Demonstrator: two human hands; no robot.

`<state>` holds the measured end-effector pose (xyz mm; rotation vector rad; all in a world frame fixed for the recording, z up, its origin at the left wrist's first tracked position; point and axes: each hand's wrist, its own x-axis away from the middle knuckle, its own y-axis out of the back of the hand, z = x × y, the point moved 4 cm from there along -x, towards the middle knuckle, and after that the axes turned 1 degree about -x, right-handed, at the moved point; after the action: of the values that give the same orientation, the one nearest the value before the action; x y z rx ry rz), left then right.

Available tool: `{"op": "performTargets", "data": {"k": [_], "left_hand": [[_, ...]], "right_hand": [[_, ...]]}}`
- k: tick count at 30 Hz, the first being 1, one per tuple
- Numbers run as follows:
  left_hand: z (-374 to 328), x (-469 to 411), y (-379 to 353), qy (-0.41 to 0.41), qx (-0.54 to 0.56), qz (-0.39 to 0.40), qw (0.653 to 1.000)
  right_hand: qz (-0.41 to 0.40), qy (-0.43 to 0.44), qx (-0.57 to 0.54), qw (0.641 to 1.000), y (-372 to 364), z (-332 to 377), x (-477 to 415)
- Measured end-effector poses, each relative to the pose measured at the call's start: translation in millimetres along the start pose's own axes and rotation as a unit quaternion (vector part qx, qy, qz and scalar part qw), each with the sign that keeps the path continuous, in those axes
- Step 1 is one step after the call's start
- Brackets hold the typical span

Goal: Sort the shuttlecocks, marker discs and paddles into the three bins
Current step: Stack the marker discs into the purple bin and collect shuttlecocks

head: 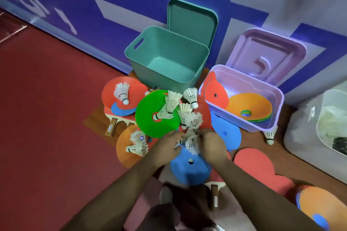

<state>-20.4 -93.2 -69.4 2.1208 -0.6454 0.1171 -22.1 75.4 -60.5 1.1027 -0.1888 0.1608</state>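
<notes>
My left hand (166, 146) and my right hand (213, 145) meet over a blue disc (189, 169), and both pinch a cluster of white shuttlecocks (190, 142) between them. More shuttlecocks lie on the green disc (150, 122), on a red disc (122, 92) and on an orange disc (136, 143). The teal bin (165, 58) holds nothing. The lilac bin (242, 97) holds red, orange and other discs. A paddle handle (110, 127) sticks out at the left, another (215, 196) sits below the blue disc.
A clear white bin (330, 124) stands at the far right, partly cut off. Each bin's lid leans on the blue wall behind: teal lid (193, 18), lilac lid (266, 52). A lone shuttlecock (270, 136) lies by the lilac bin. Red and orange discs (315, 206) lie at lower right.
</notes>
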Motion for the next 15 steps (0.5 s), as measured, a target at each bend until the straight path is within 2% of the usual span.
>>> {"op": "performTargets", "data": {"k": [3,6,8,10,12,13,15], "left_hand": [[12,-3,6,-0.033,0.060,0.003,0.998],[6,-7,20,-0.079,0.103,-0.002,0.992],[1,-11,33,-0.065,0.126,-0.019,0.990],[6,-14,46,-0.030,0.150,-0.039,0.988],[17,-13,56,-0.001,0.188,-0.067,0.980],[23,-13,60,0.008,0.202,-0.083,0.976],[31,-10,65,0.018,0.217,-0.096,0.971]], "right_hand": [[-0.042,-0.005,-0.119,0.992,25,3,-1],[-0.020,-0.015,-0.237,0.971,47,20,-3],[0.017,-0.020,-0.284,0.958,54,34,-7],[0.021,-0.047,-0.337,0.940,54,38,-15],[-0.019,-0.070,-0.314,0.947,51,31,-25],[-0.027,-0.068,-0.253,0.965,47,28,-30],[0.018,-0.064,-0.113,0.991,32,22,-35]]}}
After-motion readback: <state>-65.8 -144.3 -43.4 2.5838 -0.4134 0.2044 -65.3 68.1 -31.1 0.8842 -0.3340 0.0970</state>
